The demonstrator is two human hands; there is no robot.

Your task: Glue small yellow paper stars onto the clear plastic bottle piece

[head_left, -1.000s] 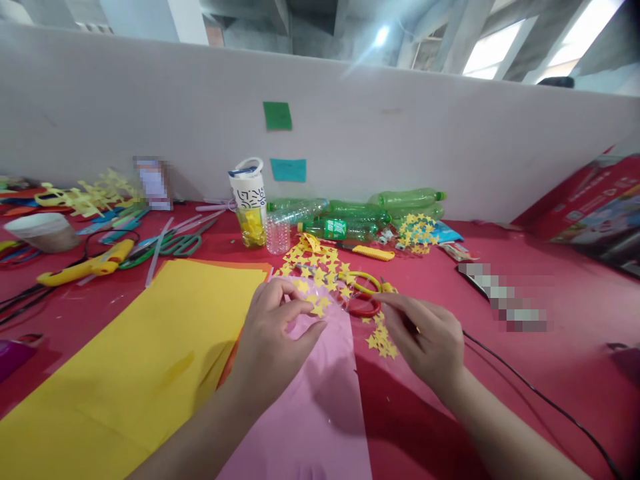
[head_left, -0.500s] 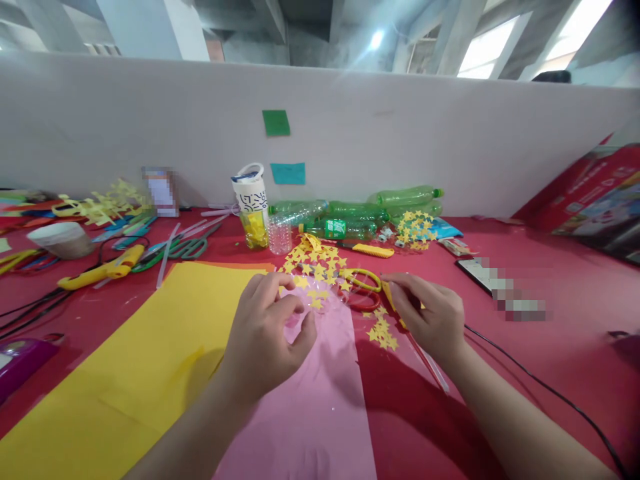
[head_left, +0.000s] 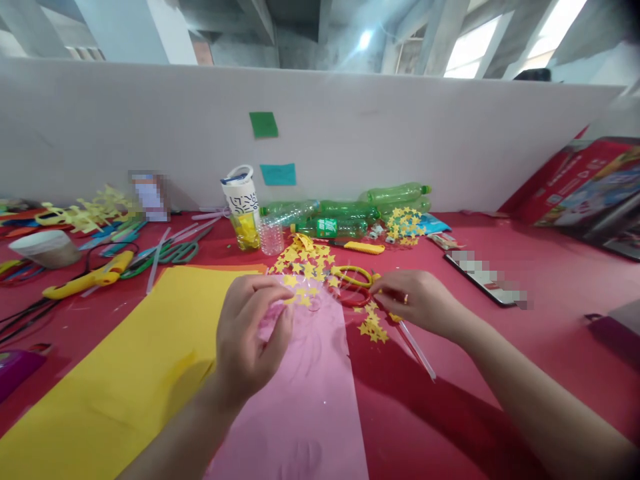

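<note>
My left hand is over the pink sheet, thumb and index finger close together; what they pinch, if anything, is too small to tell. Just past its fingertips, yellow paper stars lie on something clear and thin. My right hand has its fingers together beside the red and yellow scissor handles, with a bit of yellow showing at the fingertips. Below it are a loose pile of yellow stars and a thin straw-like stick.
A yellow sheet covers the left front. Behind stand a patterned cup, green plastic bottles and a yellow cutter. A glue gun lies left, a phone right.
The view has shifted slightly right. My right hand has moved left toward the scissor handles, its fingers lower. My left thumb and index finger have come closer together.
</note>
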